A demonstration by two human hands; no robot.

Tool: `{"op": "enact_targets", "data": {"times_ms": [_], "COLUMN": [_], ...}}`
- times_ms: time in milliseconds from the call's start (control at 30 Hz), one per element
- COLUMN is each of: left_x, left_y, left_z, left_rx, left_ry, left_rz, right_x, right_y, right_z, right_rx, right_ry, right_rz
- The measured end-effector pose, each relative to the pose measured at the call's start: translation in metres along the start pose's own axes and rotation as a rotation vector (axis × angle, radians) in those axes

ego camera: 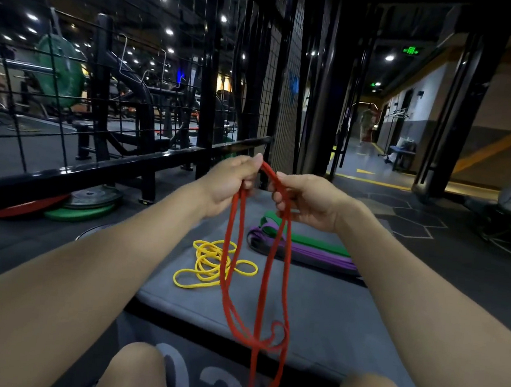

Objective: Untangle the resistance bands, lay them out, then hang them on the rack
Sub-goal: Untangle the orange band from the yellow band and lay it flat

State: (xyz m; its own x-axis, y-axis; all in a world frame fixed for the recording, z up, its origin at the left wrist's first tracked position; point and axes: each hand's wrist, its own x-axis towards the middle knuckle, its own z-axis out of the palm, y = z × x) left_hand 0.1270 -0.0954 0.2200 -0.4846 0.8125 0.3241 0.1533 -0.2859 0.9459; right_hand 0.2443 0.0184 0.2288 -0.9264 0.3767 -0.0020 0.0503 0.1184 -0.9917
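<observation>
A red resistance band (pixel 266 276) hangs in long tangled loops from both my hands, knotted near the bottom between my knees. My left hand (pixel 233 181) grips its top end, fingers curled round it. My right hand (pixel 307 202) pinches the band just to the right, close to the left hand. On the grey padded box (pixel 329 314) below lies a tangled yellow band (pixel 209 264). Behind it lie a purple band (pixel 314 253), a green band (pixel 306 236) and a black one (pixel 258 245), side by side.
A black wire-grid rack (pixel 154 66) stands ahead and to the left, with a low black rail (pixel 99 167) in front. Weight plates (pixel 85 207) lie on the floor at the left. A corridor opens at the right, with a person far down it.
</observation>
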Motion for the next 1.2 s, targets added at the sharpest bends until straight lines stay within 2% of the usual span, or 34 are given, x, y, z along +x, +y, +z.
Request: {"op": "enact_targets", "data": {"times_ms": [133, 367, 467, 533, 667, 833, 1033, 1200], "left_x": [-0.002, -0.011, -0.011, -0.01, -0.009, -0.001, 0.0, -0.006], "left_y": [0.002, 0.011, 0.021, 0.029, 0.043, 0.047, 0.049, 0.04], "left_z": [-0.016, -0.035, -0.039, -0.041, -0.036, -0.021, -0.026, -0.047], "left_rx": [-0.036, 0.133, 0.231, 0.204, 0.218, 0.348, 0.129, 0.021], "left_ry": [0.022, -0.016, -0.008, 0.011, 0.08, 0.029, 0.14, 0.173], "left_rz": [-0.037, -0.071, -0.063, -0.06, -0.046, 0.013, 0.049, -0.006], "right_x": [0.0, -0.006, -0.007, -0.007, -0.006, -0.005, -0.001, -0.008], "right_y": [-0.011, -0.063, -0.082, -0.091, -0.096, -0.093, -0.071, -0.057], "right_z": [0.003, 0.008, 0.014, 0.019, 0.028, 0.032, 0.019, 0.01], "right_rx": [-0.096, -0.545, -0.627, -0.647, -0.598, -0.555, -0.248, -0.239], "right_ry": [-0.011, 0.041, 0.063, 0.083, 0.096, 0.08, -0.007, -0.02], "right_rz": [-0.025, -0.101, -0.129, -0.147, -0.184, -0.171, -0.054, -0.022]}}
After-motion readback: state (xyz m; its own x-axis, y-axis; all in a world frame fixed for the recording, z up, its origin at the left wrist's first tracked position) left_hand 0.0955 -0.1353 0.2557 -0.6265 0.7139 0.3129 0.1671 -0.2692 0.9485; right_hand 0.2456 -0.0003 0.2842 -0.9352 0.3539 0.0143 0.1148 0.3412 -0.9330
